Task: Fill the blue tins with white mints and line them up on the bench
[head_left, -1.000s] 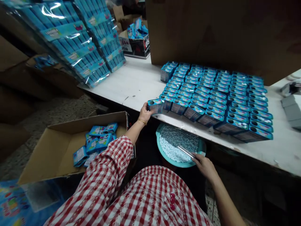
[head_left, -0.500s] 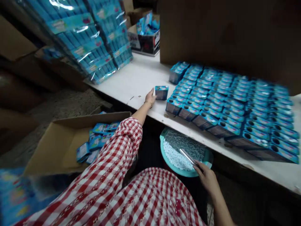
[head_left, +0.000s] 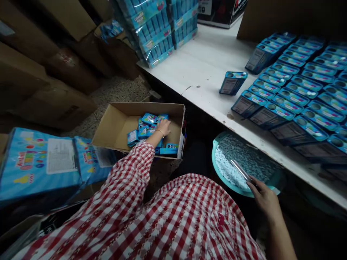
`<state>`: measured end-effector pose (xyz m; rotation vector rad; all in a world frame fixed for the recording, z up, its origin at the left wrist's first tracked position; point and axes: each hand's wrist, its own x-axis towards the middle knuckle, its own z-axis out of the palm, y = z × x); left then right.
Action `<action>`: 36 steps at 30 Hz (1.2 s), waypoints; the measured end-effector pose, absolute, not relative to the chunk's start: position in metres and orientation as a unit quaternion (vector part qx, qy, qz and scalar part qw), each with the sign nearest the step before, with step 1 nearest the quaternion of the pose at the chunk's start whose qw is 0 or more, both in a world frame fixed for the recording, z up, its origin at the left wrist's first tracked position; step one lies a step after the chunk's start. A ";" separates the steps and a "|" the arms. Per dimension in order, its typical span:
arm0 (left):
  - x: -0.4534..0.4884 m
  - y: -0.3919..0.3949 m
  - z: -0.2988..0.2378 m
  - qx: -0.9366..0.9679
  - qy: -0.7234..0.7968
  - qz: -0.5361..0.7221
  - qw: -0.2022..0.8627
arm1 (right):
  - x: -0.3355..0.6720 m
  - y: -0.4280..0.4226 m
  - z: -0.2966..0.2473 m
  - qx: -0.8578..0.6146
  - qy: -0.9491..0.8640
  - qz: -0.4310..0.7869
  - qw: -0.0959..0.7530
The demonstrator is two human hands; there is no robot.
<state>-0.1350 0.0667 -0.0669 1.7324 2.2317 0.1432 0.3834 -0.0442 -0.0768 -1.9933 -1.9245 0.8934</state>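
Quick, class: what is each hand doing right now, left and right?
Left hand: open, reaching onto the small blue boxes in the carton.
Right hand: closed on a shiny metal tool over the teal basin.

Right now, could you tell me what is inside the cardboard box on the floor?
The cardboard box holds loose small blue packs; the left hand reaches among them and hides some.

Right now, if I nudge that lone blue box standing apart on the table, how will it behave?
The lone blue box stands tall and narrow, so it probably tips easily. It looks like thin card, likely light. The white table seems smooth, so it may slide.
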 end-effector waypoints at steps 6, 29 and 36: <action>-0.155 0.068 -0.071 0.485 0.869 0.047 0.092 | 0.388 -0.059 -0.082 -0.696 -0.639 0.309 0.110; -0.008 -0.014 0.046 0.652 0.591 0.365 0.303 | 0.384 -0.031 -0.047 -0.698 -0.705 0.087 -0.086; 0.050 -0.016 -0.007 0.628 0.571 0.286 0.445 | 0.370 -0.011 -0.049 -0.671 -0.709 0.153 -0.156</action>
